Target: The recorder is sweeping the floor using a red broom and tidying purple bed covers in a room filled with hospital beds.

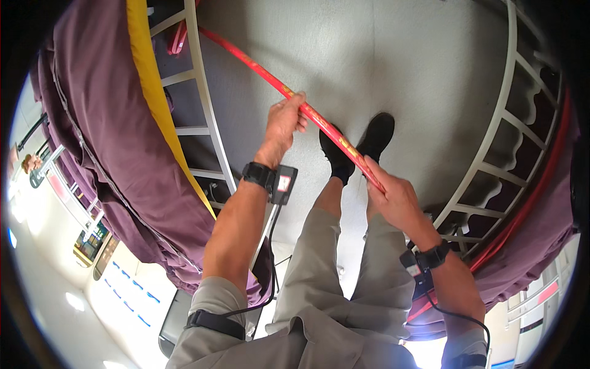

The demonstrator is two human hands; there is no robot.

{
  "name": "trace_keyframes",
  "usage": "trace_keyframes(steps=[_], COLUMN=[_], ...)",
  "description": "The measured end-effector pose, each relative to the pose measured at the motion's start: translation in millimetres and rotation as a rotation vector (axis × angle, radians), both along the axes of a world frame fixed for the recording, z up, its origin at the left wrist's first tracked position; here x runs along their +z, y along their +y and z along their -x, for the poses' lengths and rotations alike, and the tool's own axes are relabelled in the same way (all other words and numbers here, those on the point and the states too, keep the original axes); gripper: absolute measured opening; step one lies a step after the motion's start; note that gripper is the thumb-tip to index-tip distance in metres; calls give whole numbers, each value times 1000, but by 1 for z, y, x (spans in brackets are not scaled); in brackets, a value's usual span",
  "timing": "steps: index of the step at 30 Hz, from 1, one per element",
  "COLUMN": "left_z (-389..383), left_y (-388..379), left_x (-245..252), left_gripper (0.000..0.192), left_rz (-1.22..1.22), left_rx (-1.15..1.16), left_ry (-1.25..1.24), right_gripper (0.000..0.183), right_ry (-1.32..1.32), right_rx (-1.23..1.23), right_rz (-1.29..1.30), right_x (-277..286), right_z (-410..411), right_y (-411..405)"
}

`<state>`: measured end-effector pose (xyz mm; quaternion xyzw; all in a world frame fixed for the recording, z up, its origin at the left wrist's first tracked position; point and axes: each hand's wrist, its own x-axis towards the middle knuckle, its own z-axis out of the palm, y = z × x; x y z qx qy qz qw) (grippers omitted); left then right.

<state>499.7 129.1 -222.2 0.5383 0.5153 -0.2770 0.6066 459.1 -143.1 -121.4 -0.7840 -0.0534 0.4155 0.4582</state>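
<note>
A long red pole [258, 69] with yellow lettering slants across the view, from the upper left down to the centre. My left hand [286, 116] holds it near the middle of the visible length, thumb along the top. At its near end, my right hand [392, 191] is closed around the pole. The far end passes toward the white metal frame at the left, and its tip cannot be made out. Both wrists wear black straps with small boxes and cables.
Bunk-like beds with white metal rails [203, 92] and purple covers [124, 115] stand on both sides. A yellow edge [159, 108] runs along the left one. A red item [177, 39] lies beyond the left rail. My feet in black shoes [378, 133] stand on the grey floor [424, 69].
</note>
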Motion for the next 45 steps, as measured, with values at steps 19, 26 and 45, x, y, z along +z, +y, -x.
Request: trace_keyframes(steps=[19, 26, 45], left_z=[65, 146, 50], left_y=[-28, -154, -91], left_x=[11, 122, 259], left_gripper=[56, 65, 41], left_rz=[167, 639, 466], left_rx=[-247, -457, 53], left_ry=[87, 230, -276], right_gripper=[43, 43, 30], right_ry=[152, 556, -17], right_rx=[142, 173, 348], right_rz=[240, 426, 306], right_x=[57, 232, 353], right_z=[35, 73, -38], right_y=[-35, -133, -27])
